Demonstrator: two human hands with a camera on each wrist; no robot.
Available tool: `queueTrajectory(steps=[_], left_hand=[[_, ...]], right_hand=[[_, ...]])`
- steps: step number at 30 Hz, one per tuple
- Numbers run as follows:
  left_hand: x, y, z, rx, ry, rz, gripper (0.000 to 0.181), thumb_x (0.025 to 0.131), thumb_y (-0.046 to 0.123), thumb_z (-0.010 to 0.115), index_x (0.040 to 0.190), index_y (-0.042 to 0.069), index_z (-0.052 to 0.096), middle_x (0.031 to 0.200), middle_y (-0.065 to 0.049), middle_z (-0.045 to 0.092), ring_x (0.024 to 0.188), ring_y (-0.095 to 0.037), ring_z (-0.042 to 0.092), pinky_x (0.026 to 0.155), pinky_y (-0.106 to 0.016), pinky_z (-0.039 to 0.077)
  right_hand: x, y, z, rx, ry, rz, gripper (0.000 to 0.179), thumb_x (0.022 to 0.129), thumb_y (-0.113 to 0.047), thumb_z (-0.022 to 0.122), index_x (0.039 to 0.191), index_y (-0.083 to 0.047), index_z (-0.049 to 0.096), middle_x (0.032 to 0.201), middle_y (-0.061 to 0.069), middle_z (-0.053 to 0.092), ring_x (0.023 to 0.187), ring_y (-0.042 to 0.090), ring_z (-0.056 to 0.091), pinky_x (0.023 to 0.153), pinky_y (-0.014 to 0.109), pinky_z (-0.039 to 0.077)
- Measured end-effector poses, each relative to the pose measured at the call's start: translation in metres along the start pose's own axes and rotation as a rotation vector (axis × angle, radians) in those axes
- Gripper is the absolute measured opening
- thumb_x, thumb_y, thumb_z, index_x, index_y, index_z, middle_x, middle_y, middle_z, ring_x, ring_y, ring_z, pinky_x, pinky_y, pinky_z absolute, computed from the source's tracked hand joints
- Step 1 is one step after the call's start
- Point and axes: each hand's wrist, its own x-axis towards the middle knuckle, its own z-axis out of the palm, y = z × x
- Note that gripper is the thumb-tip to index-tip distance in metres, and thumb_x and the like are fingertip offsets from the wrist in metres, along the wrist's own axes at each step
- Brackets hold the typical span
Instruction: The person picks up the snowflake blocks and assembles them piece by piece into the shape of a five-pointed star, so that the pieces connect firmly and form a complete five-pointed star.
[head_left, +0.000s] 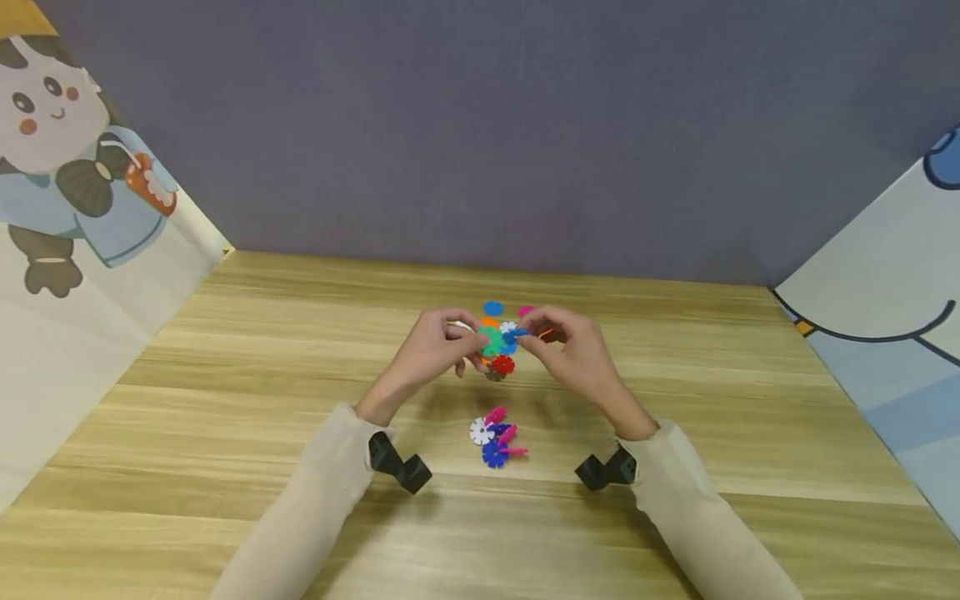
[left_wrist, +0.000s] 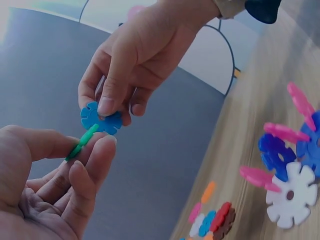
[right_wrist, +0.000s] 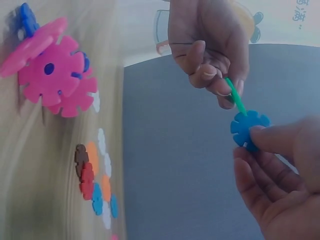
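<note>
Over the middle of the table, my left hand (head_left: 423,350) pinches a green notched plastic disc (head_left: 491,342) between thumb and fingers. Facing it, my right hand (head_left: 577,350) pinches a blue notched disc (right_wrist: 244,132) by its face. The green disc (right_wrist: 237,99) stands edge-on to the blue one, and their rims meet in both wrist views. Whether the slots interlock, I cannot tell. Nearer to me on the table lies a cluster of joined discs: a white one (left_wrist: 291,195), dark blue ones (head_left: 495,454) and pink ones (right_wrist: 52,70) standing up from them.
Beyond and beneath the hands lie loose discs, among them red (head_left: 503,365), brown (right_wrist: 81,161), orange (right_wrist: 92,159), blue (head_left: 492,308) and pink (head_left: 527,312). A grey panel (head_left: 480,142) rises at the table's back, with cartoon-printed walls (head_left: 60,167) at the sides.
</note>
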Motion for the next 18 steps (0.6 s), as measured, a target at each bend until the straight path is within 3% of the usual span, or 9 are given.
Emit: queueTrajectory(steps=[4,7,18], left_hand=[[-0.001,0.003,0.001,-0.035,-0.013,-0.01,0.014,0.09,0.006,0.059,0.098,-0.006,0.059,0.064,-0.01,0.069,0.059,-0.017,0.066,0.048,-0.026,0.048],[-0.002,0.004,0.002,-0.071,-0.017,-0.024,0.014,0.091,0.006,0.059,0.099,-0.006,0.058,0.063,-0.005,0.069,0.059,-0.016,0.066,0.049,-0.025,0.047],[-0.006,0.012,0.009,-0.178,0.014,-0.04,0.007,0.092,-0.001,0.057,0.094,-0.007,0.054,0.061,-0.001,0.067,0.053,-0.012,0.062,0.052,-0.025,0.052]], right_hand=[[0.0,-0.004,-0.001,-0.002,0.024,-0.027,0.01,0.081,0.004,0.071,0.09,0.001,0.068,0.085,0.011,0.068,0.075,0.017,0.062,0.069,0.023,0.055],[0.0,-0.005,-0.001,0.006,0.039,-0.051,0.01,0.08,0.004,0.071,0.089,0.001,0.069,0.086,0.012,0.068,0.075,0.017,0.063,0.069,0.022,0.055],[-0.002,-0.007,0.004,-0.033,0.149,-0.2,0.011,0.074,0.008,0.075,0.082,0.001,0.071,0.08,0.01,0.07,0.068,0.013,0.063,0.064,0.016,0.051]])
